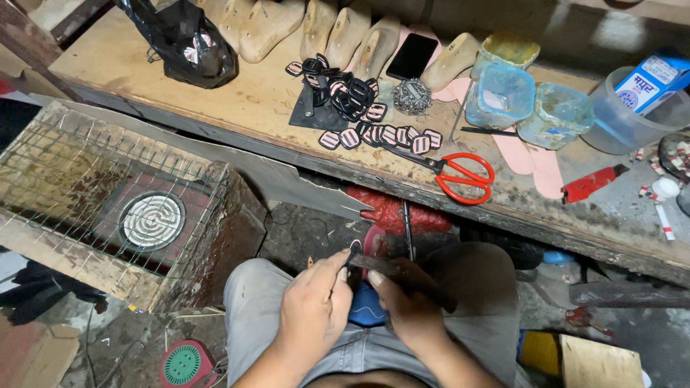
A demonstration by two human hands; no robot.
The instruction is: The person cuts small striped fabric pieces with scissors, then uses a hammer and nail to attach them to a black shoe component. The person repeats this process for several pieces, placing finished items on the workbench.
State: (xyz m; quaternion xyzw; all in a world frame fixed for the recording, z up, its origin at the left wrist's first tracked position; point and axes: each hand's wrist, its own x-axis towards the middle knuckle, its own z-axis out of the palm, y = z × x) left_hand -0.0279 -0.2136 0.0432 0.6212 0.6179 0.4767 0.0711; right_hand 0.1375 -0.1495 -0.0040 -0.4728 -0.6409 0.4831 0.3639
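I sit with my knees apart under a low wooden workbench (237,108). My left hand (314,310) pinches a small black strap piece (354,260) at its end. My right hand (410,305) grips a dark, flat tool handle (402,273) that lies across my lap and meets the strap piece. Both hands are close together above a blue object (366,310) between my thighs. On the bench lie several pink-and-black striped patches (381,135) and a tangle of black straps (338,90).
Red-handled scissors (460,176) lie at the bench edge. Wooden shoe lasts (316,25), a black phone (412,56), plastic tubs (499,93), a black bag (183,39) and a red cutter (589,185) sit on the bench. A wire-covered heater box (122,201) stands at left.
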